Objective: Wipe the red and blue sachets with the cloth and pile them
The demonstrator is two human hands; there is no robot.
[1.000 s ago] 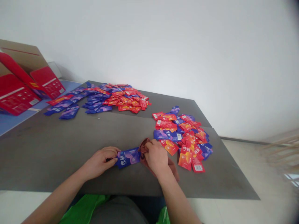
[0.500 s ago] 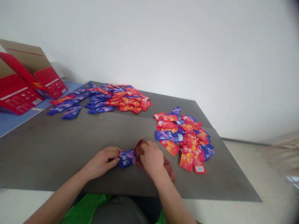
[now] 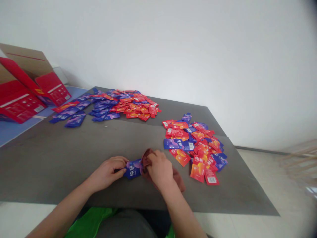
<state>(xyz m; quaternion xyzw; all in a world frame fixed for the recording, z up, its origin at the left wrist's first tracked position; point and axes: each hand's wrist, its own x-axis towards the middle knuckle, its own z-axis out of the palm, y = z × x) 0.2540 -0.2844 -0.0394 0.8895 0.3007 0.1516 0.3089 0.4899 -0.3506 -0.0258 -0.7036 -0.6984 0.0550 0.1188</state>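
A blue-purple sachet (image 3: 134,169) with white lettering lies near the front of the dark table, between my two hands. My left hand (image 3: 110,172) pinches its left end between thumb and fingers. A brown cloth (image 3: 178,180) is bunched in my right hand (image 3: 159,168), whose fingers press it against the sachet's right end. That end is hidden under the cloth. To the right of my right hand, a loose pile of red and blue sachets (image 3: 200,145) begins; the nearest red sachet lies just beyond the cloth.
A larger heap of red and blue sachets (image 3: 128,104) spreads along the far side of the grey table (image 3: 61,155). Open red cardboard boxes (image 3: 53,87) stand at the left on a blue surface (image 3: 12,132). A white wall (image 3: 158,49) rises behind the table.
Almost nothing differs. Both hands keep their hold, and the right hand with the cloth has shifted very slightly to the left along the sachet.
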